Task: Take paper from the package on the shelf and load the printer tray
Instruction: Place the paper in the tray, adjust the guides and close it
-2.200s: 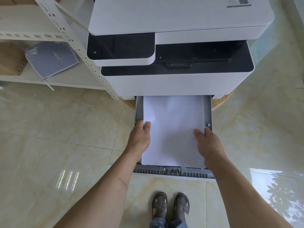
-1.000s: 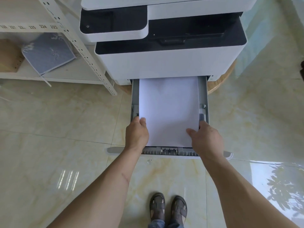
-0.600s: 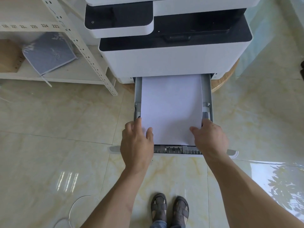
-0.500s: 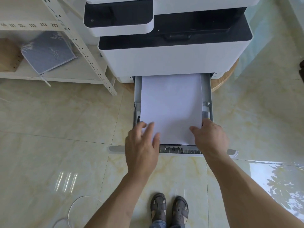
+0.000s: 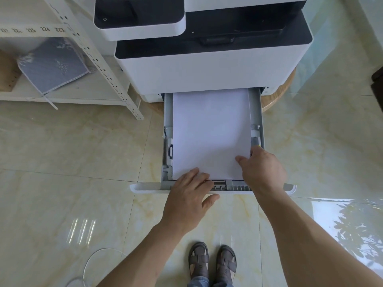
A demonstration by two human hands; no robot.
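Note:
A white stack of paper (image 5: 209, 133) lies flat in the pulled-out grey printer tray (image 5: 169, 112), under the white and black printer (image 5: 207, 65). My left hand (image 5: 188, 195) rests flat on the tray's front edge, fingers spread, its fingertips touching the paper's near edge. My right hand (image 5: 263, 168) sits at the paper's near right corner, thumb on top of the sheet and fingers down beside the right side guide. Whether the fingers pinch the paper I cannot tell. The paper package is not in view.
A white metal shelf (image 5: 93, 56) stands at the left, with a grey patterned packet (image 5: 51, 65) on its lower board. The printer stands on a round wooden base (image 5: 277, 94). A white cable (image 5: 91, 264) loops on the glossy tiled floor. My sandalled feet (image 5: 211, 264) stand below the tray.
My left hand has left the paper's left edge and slid right and back onto the tray's front edge. The right hand stays at the right corner. The paper has settled into the tray.

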